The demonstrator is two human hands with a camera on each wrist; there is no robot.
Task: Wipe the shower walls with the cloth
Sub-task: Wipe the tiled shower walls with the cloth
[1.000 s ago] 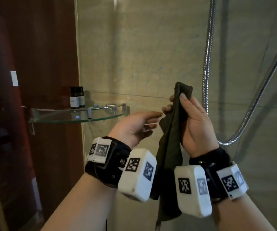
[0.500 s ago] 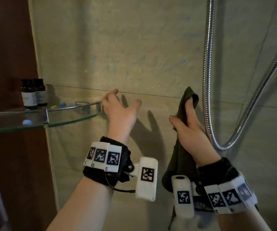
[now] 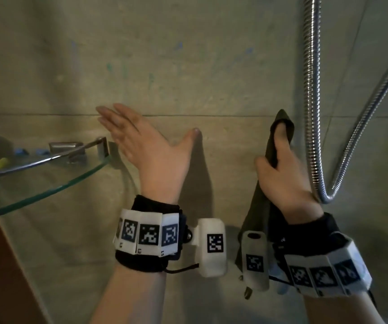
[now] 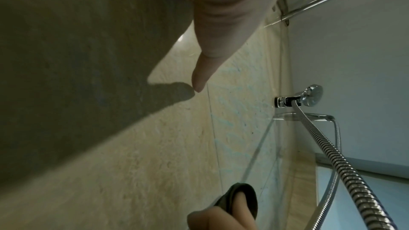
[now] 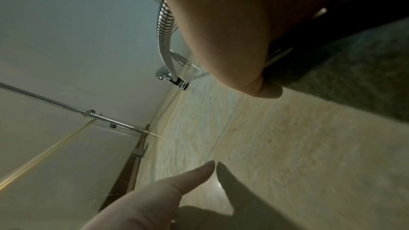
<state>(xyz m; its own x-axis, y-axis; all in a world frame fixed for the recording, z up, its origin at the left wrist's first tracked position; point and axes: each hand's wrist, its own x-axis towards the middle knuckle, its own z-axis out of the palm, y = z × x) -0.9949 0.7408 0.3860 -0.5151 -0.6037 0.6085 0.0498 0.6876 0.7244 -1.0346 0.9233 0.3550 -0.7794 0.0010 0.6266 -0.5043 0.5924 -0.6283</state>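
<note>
Head view: left hand (image 3: 146, 148) splayed, upright.

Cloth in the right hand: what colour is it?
Dark olive green cloth, plain, no pattern; clearest in the head view.

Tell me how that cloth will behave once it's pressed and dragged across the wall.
Probably floppy: the cloth hangs limp below the right hand and folds over a fingertip. It looks light, held by a loose grip. Likely to bunch or trail when dragged on the wall, so the dangling tail could snag the hose beside it.
</note>
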